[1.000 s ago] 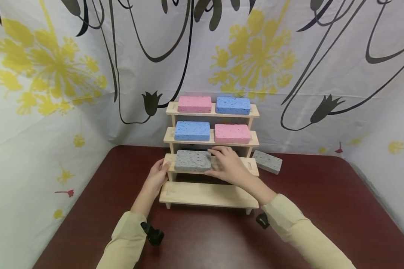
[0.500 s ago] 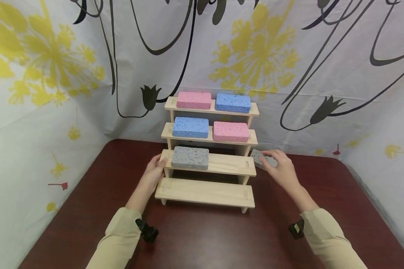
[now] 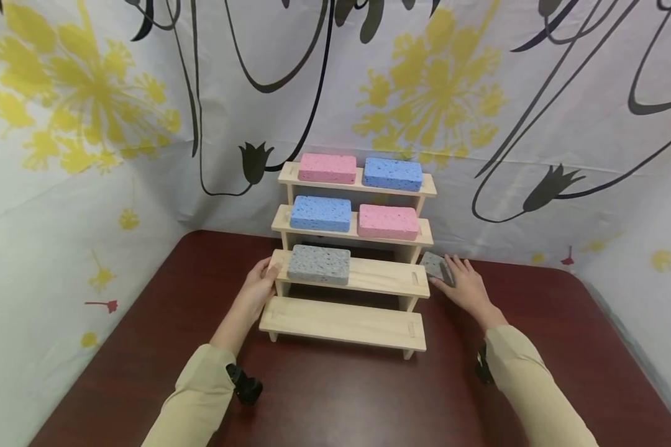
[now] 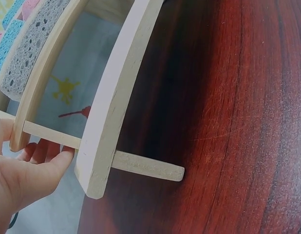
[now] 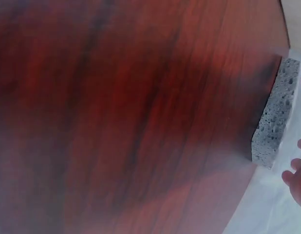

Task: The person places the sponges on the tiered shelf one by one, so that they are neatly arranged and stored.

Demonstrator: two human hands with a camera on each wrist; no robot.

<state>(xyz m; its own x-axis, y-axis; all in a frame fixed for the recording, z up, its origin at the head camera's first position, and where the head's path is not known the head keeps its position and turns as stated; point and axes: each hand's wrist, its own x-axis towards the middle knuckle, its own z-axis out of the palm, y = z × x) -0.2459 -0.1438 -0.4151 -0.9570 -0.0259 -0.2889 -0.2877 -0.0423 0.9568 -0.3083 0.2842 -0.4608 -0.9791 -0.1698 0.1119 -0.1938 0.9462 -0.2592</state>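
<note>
A four-tier wooden display stand stands on the table. My left hand grips the left end of its second-lowest shelf, thumb above and fingers below, as the left wrist view shows. On that shelf's left half lies a grey sponge. Another grey sponge is beside the stand's right end. My right hand is at its right end, fingers spread along the back and thumb near the front. In the right wrist view its fingertips show beside the grey sponge, with a gap between.
Blue and pink sponges sit on the second shelf from the top. The top shelf bears a pink and a blue sponge. A patterned cloth hangs close behind the dark red table.
My right hand has gone from the grey sponge on the shelf to the one on the right; its fingers have straightened since half a second ago. That sponge has turned slightly. My left hand keeps its hold.
</note>
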